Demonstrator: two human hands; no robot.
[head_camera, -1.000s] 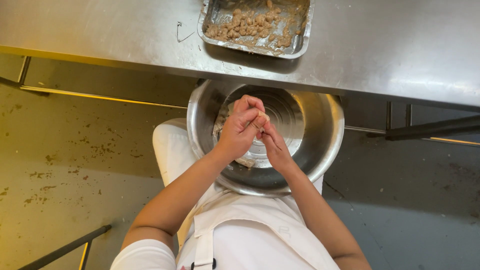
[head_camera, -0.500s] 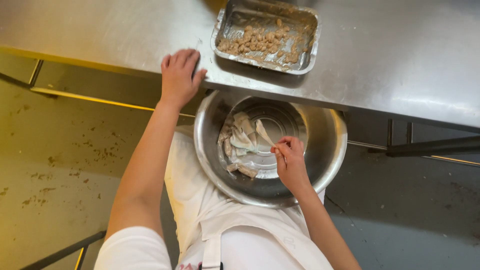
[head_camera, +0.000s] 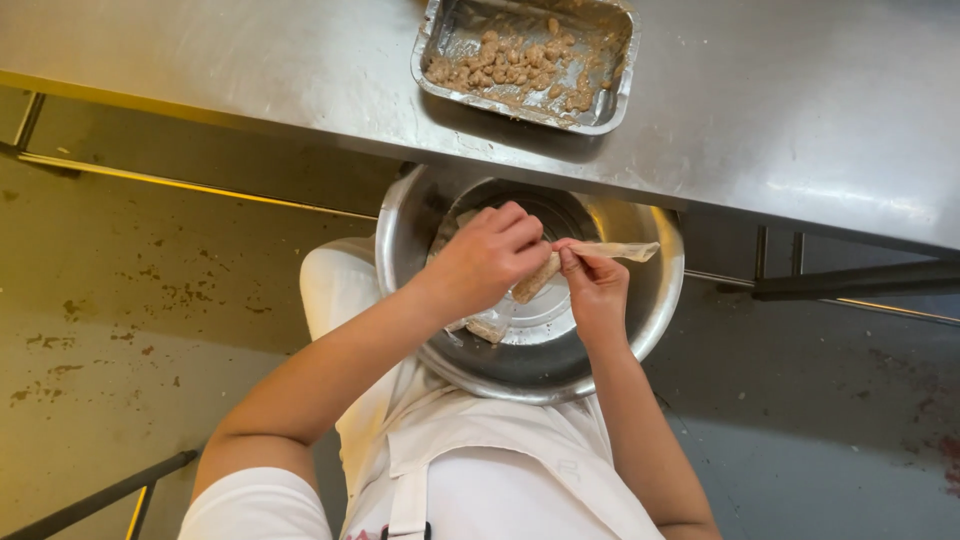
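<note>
Your left hand (head_camera: 485, 258) back from the table edge | both hands pinch sausage (head_camera: 535, 278), right hand (head_camera: 592, 285) pulling casing (head_camera: 620, 250) | mid-frame over bowl (head_camera: 655, 300)

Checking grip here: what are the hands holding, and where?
Both hands, left and right, pinch a pale sausage-like piece near its upper end, its clear casing trailing right.

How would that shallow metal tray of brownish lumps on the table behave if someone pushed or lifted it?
The tray looks thin-walled with a dented rim, so it would probably flex if lifted by one edge. It sits flat and low on the smooth steel table, so it would likely slide rather than tip. The wet-looking lumps may shift inside.
</note>
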